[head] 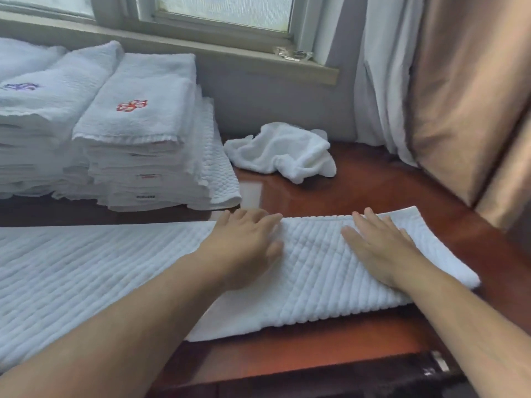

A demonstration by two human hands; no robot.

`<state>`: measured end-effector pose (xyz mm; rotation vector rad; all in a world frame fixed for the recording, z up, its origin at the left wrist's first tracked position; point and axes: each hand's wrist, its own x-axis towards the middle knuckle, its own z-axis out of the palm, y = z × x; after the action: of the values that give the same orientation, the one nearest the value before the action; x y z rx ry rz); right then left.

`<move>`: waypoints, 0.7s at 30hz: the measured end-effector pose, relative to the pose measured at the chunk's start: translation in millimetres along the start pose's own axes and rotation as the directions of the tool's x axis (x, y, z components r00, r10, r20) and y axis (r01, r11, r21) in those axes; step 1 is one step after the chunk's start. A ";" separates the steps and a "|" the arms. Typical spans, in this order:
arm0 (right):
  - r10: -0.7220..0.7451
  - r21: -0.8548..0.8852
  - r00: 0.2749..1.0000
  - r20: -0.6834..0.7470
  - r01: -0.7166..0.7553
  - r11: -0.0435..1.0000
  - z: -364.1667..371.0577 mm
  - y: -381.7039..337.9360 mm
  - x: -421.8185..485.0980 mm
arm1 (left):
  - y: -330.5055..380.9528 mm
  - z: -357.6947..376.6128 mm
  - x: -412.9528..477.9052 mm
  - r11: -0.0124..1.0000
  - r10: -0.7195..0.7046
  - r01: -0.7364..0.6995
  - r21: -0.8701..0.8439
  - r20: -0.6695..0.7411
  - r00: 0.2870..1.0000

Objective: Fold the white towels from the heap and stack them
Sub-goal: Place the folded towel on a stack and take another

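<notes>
White towel (316,280) lies on the counter (388,185), stack (138,122) at ten o'clock. Left grip (244,245) and right grip (382,248) press it, fingers (372,221) straight.

A room that looks like a hotel or guesthouse bedroom. A polished reddish-brown wooden surface (373,182) sits below a window (218,10) with a grey sill (258,61). A white sheer curtain (382,81) and a heavy tan drape (459,96) hang on the right. Tall stacks of matching folded white towels (138,156), some stitched with small logos (131,105), suggest lodging linen.
</notes>
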<state>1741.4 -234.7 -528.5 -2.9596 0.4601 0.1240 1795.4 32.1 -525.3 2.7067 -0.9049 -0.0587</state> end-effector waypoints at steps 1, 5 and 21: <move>0.028 0.007 1.000 0.002 -0.028 1.000 -1.7 7.5 3.4 | 4.1 2.8 1.8 1.000 0.006 -0.006 0.002 0.001 1.000; 0.082 0.015 0.997 -0.007 -0.082 0.996 -3.5 32.0 14.0 | 7.1 12.6 2.9 1.000 0.006 -0.005 0.030 -0.035 0.999; 0.488 0.962 0.848 -0.205 0.083 0.259 -12.2 48.0 -54.7 | 1.3 22.2 8.6 0.996 -0.054 0.052 0.069 0.028 0.998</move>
<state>1675.4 -265.7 -517.0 -1.6042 0.6718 -0.6666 1798.7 20.4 -545.7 2.8001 -0.8584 -0.0809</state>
